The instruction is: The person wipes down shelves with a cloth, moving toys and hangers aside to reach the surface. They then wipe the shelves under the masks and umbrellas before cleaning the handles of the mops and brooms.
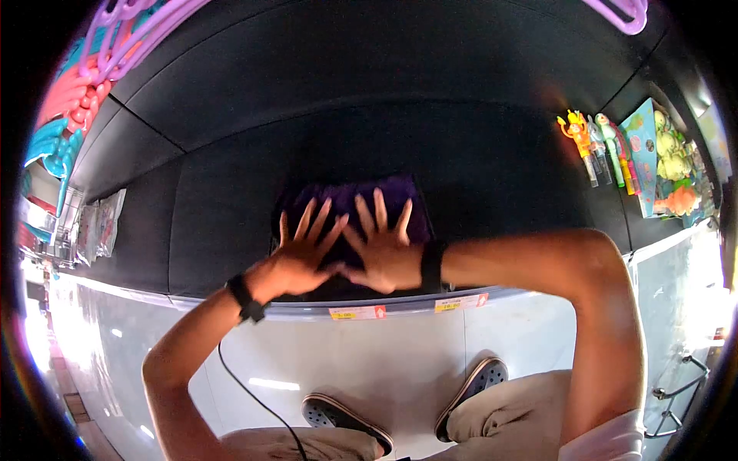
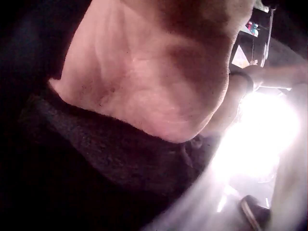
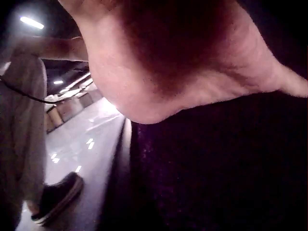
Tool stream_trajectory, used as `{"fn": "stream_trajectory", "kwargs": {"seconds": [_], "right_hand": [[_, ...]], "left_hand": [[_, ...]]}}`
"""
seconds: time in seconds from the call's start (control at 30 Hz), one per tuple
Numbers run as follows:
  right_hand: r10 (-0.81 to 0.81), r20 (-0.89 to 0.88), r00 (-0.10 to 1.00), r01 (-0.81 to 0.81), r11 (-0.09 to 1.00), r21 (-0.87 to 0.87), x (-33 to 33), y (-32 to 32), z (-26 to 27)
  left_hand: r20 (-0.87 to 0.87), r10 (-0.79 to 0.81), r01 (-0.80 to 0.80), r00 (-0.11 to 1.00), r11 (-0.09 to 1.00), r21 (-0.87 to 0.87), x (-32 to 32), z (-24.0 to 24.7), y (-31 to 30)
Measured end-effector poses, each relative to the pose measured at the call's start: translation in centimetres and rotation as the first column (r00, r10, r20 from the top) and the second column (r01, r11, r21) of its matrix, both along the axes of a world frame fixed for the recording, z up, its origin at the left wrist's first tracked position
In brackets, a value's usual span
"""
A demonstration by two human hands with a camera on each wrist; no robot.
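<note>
Mid-frame, the left hand (image 1: 302,257) and right hand (image 1: 383,252), fingers spread, rest on purple cloth (image 1: 346,190) that sticks out above them.

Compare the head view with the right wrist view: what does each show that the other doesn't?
Only the head view shows the purple hangers, the price labels, the novelty pens, and how the left hand and right hand lie with fingers spread on the purple cloth.
Only the right wrist view shows a glowing light strip, at upper left.
Both show the right hand, some purple cloth, a dark shoe and a black cable.
</note>
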State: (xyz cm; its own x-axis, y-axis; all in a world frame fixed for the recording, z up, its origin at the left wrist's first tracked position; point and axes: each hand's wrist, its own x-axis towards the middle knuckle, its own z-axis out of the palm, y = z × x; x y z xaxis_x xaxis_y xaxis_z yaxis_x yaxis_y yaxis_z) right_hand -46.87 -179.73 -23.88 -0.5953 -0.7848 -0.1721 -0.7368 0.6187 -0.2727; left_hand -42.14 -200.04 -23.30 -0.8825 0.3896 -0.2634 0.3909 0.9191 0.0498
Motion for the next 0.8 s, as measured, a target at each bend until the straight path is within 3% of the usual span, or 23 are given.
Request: {"fn": "stream_trajectory", "kwargs": {"seconds": [0.07,0.1,0.33,0.7,0.8], "right_hand": [[0.063,-0.025,0.998,-0.064,0.998,-0.028,2.7,0.5,-0.4],[-0.006,-0.059,0.998,0.008,1.0,0.022,3.5,-0.1,-0.6],[0.038,-0.055,0.998,-0.035,0.998,0.054,2.4,-0.7,0.0],[0.009,-0.057,0.998,-0.01,1.0,-0.024,-4.6,-6.4,-1.2],[-0.024,-0.02,1.0,0.026,0.996,0.091,-7.8,-10.1,-1.0]], "left_hand": [[0.11,-0.036,0.044,0.993,0.996,-0.078,2.5,1.2,0.7],[0.136,-0.031,0.04,0.99,0.997,-0.069,2.6,1.7,0.8],[0.261,0.058,-0.015,0.964,0.987,-0.162,0.9,2.5,1.2],[0.163,0.15,-0.132,0.975,0.985,-0.115,-5.3,1.4,-4.8],[0.142,0.151,-0.14,0.978,0.987,-0.08,-8.2,1.5,-8.0]]}}
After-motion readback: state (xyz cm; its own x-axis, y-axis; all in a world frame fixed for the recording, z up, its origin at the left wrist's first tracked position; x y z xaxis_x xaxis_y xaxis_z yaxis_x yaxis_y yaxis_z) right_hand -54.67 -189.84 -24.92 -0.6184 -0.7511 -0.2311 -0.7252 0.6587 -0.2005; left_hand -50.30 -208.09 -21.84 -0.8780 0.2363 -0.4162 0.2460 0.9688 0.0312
